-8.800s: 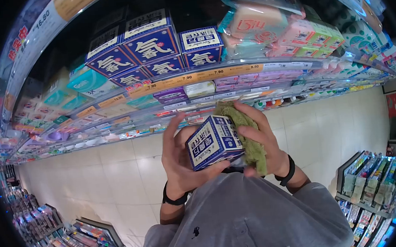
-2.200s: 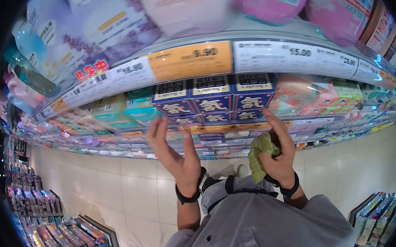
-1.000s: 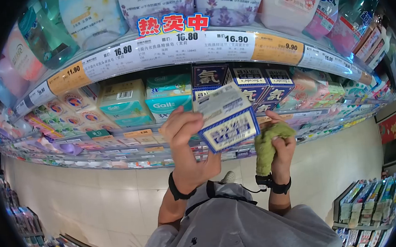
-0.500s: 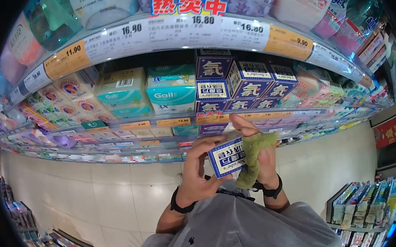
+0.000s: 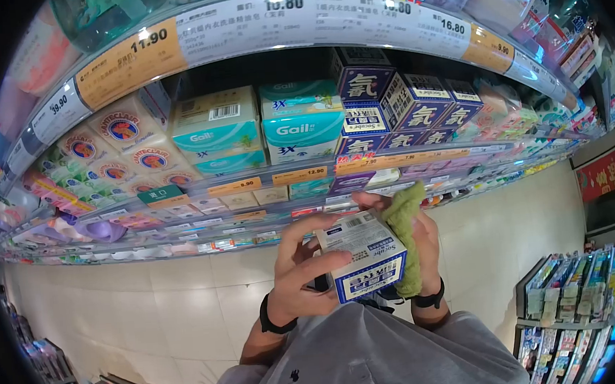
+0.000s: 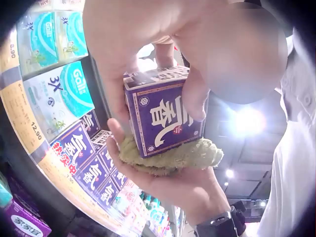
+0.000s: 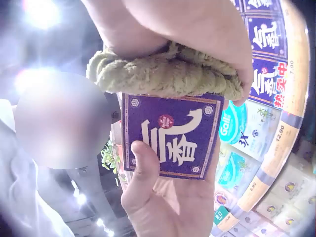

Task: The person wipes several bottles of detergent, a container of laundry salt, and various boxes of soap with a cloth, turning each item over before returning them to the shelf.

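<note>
In the head view, my left hand (image 5: 299, 282) grips a dark blue and white box of laundry soap (image 5: 369, 259) in front of my chest, below the shelf edge. My right hand (image 5: 429, 248) holds a fuzzy green cloth (image 5: 409, 238) against the box's right side. From the left wrist, the box's blue front (image 6: 163, 118) with large white characters shows, thumb and fingers on opposite sides of it. The right wrist view has the bunched cloth (image 7: 163, 74) lying along one edge of the box, under my right palm.
Matching blue boxes (image 5: 419, 106) are stacked on the shelf ahead, beside teal soap packs (image 5: 303, 124). A price-tag rail (image 5: 250, 185) runs along that shelf's front. Another shelf edge with tags (image 5: 254, 35) juts out above. Display racks (image 5: 571, 295) stand behind at right.
At 2.2 seconds ago the left hand was empty near the shelf; then it held a box apart from the cloth. The cloth came against the box, which has since turned, and the view shifted left.
</note>
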### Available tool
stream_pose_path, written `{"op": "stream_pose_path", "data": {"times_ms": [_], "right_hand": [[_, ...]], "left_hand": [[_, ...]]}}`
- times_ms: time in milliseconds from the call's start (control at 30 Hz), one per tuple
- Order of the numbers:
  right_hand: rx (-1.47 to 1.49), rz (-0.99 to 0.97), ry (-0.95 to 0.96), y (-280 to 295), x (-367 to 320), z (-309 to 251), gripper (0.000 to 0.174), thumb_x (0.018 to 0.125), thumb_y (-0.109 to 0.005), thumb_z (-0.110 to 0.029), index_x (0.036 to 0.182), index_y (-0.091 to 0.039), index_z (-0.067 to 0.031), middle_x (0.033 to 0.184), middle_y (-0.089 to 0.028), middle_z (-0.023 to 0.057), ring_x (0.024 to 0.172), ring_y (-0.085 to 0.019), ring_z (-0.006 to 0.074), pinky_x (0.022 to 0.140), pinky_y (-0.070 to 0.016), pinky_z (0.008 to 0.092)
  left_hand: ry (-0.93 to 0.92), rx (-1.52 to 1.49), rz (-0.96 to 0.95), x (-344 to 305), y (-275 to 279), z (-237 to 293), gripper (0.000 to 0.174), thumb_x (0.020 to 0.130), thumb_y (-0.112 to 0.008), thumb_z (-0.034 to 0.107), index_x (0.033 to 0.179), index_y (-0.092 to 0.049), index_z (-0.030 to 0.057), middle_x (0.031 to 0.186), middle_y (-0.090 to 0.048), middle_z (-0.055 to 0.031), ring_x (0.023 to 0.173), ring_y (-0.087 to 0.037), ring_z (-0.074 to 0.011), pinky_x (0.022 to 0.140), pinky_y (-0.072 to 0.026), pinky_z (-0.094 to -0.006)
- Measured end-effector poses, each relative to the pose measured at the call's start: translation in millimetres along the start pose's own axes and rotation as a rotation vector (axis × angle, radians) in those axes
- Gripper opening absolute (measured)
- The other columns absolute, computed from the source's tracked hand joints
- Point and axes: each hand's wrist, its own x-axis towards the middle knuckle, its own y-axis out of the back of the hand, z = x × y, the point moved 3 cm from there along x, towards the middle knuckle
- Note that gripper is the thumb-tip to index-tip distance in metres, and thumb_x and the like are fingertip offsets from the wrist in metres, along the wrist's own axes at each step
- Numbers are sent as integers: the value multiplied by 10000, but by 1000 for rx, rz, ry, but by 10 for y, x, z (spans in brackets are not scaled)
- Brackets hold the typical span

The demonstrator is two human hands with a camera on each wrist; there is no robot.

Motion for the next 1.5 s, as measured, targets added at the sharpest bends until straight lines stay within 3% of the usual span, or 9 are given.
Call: {"op": "stream_pose_path", "data": {"times_ms": [100,300,367,567,700,933,1167,1367,1500], "right_hand": [[-133,-124,128,-78,-55,-1,500,1040,-380,-252,1343,-444,140,1404,-506,240,1292,-491,279,1084,-389,405],[-225,-212,-251,-59,-34,-115,426,1036,-383,-198,1249,-554,129,1507,-392,235,1337,-446,308,1105,-357,423],[-231,-184,-329,-6,-40,-107,411,1033,-380,-179,1239,-568,122,1505,-405,227,1363,-426,336,1113,-346,440],[-1025,-503,267,-75,30,-379,270,910,-500,-130,1041,-639,59,1402,-534,225,1370,-426,419,1123,-299,531],[-1349,-454,520,-101,-13,-506,226,861,-529,-138,998,-642,2,1354,-587,175,1323,-483,411,1085,-334,552],[-1268,-524,808,290,-37,-594,367,885,-653,-375,983,-670,-22,1188,-674,140,1165,-609,377,995,-415,550],[-705,-215,590,710,61,-392,302,883,-661,-275,909,-680,25,1101,-702,141,1128,-632,375,931,-467,512],[-1282,-506,784,265,12,-619,248,851,-679,-255,907,-689,-14,1159,-704,96,1175,-617,334,897,-469,483],[-972,-370,587,374,82,-371,361,917,-633,-339,946,-693,15,1157,-698,156,1200,-606,323,924,-469,451]], "left_hand": [[-11,-68,-71,-112,113,-61,477,609,-809,-32,1072,-705,15,1207,-526,-179,1123,-579,-416,927,-502,-494],[-58,43,-238,-169,230,-19,377,561,-785,-49,931,-720,-25,1157,-551,-181,1103,-604,-408,917,-515,-478],[-31,41,-234,-162,198,-14,526,524,-709,-72,1043,-717,12,1146,-546,-170,1102,-600,-393,915,-510,-467],[-30,151,-224,-149,41,-63,587,503,-671,-85,1084,-691,-4,1114,-551,-161,1104,-598,-367,911,-506,-458],[68,258,-148,-105,-169,-8,544,518,-670,-81,1061,-657,-56,1115,-555,-164,1091,-607,-358,912,-508,-444],[-26,292,-65,-70,-508,-8,556,543,-695,-61,1097,-641,-57,1128,-584,-171,1090,-617,-353,902,-514,-433],[-34,339,-38,7,-605,-7,558,550,-710,-53,1104,-649,-43,1128,-609,-172,1100,-618,-352,897,-517,-424],[-37,374,-155,19,-510,-35,534,563,-693,-38,1095,-658,-36,1121,-615,-154,1120,-604,-354,895,-515,-422],[-29,335,-136,-19,-319,-3,537,553,-687,-47,1089,-660,-35,1126,-620,-149,1110,-609,-350,892,-516,-424]]}}
